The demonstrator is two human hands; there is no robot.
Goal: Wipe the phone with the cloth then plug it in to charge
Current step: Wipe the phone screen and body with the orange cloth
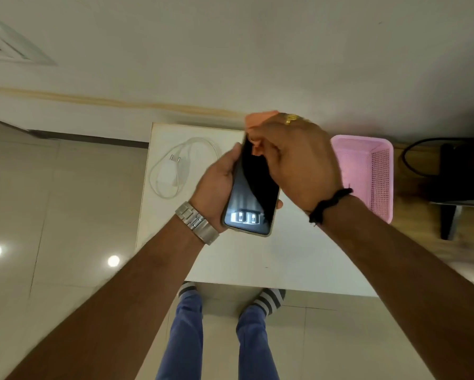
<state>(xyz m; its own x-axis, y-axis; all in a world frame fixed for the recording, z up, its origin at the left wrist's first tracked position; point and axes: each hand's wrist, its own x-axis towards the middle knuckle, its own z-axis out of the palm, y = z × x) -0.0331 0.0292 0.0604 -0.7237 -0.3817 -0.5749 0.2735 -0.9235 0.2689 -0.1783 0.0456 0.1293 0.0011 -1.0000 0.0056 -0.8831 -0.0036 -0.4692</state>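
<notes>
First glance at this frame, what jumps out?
Dead centre, the left hand holds the phone above the white table, its dark screen reflecting lights, while the right hand presses an orange cloth onto its top end. Next, the pink basket at the table's right edge, and the white charger with its coiled cable lying at the table's left.

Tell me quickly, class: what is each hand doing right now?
Left hand: grips the phone by its edges, above the table.
Right hand: holds the orange cloth against the phone's upper screen.
</notes>
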